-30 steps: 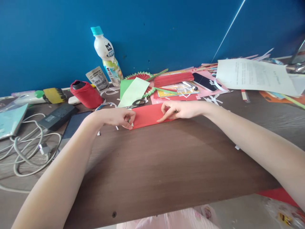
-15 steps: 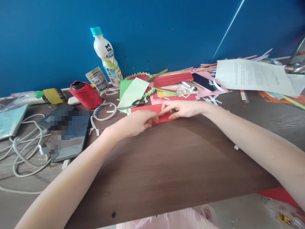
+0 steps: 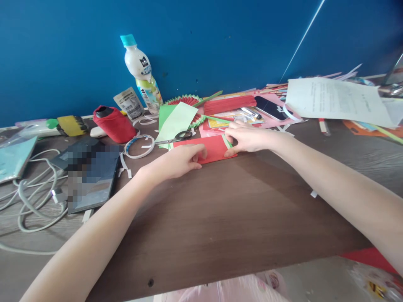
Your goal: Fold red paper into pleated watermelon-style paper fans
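Note:
A folded red paper strip with green-and-white bands at its ends lies flat on the desk. Over its left part my left hand holds it down, fingers bent on top and thumb by the near edge. My right hand grips the right end, its thumb low at the near corner and its fingers at the far side by the green band. Just behind the paper are black-handled scissors and a pale green sheet.
A bottle stands against the blue wall. A pleated red-and-green paper fan, a stack of red strips, a phone and a printed sheet lie behind. Leftward are a tape roll, a tablet and tangled cables.
My right hand has slid right, from the middle of the red paper to its right end, uncovering the green band. My left hand has stayed nearly in place.

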Demonstrator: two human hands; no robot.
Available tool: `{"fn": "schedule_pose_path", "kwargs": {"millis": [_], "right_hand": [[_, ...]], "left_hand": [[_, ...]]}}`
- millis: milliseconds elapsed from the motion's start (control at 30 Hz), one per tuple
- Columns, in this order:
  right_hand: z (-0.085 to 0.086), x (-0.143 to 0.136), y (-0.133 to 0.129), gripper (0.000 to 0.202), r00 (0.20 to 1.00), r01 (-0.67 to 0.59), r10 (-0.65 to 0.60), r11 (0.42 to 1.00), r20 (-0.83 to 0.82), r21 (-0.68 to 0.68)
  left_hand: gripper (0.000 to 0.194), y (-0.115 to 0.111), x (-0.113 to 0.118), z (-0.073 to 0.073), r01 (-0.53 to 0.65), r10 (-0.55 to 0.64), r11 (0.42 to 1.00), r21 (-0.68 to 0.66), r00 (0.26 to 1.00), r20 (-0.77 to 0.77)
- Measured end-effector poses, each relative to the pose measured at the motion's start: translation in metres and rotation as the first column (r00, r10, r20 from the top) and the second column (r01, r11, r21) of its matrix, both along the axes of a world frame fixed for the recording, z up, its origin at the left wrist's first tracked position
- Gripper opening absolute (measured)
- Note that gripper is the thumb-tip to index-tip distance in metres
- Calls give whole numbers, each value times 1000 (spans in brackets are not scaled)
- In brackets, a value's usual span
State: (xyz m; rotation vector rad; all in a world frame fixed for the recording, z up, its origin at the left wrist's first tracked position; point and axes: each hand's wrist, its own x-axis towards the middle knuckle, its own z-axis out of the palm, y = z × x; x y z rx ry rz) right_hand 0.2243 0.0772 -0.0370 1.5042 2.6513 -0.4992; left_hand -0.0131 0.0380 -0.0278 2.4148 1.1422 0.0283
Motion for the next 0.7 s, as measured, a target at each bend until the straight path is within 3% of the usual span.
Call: {"fn": "schedule_pose_path", "kwargs": {"millis": [233,467,700], "right_hand": [[2,9,8,44,994,-89,79,981,-70,-170],[3,8,10,40,991,-118,105,981,-88,-156],[18,4,0,20,966,-184,137,959,-217,-216]], "left_hand": [[11,1,-1,-1,0,0,1000,-6,1000,14],[13,3,-1,-3,-8,8,1000,11,1000,-3],[15,1,0,2,-16,15,997,76,1000,14]]}}
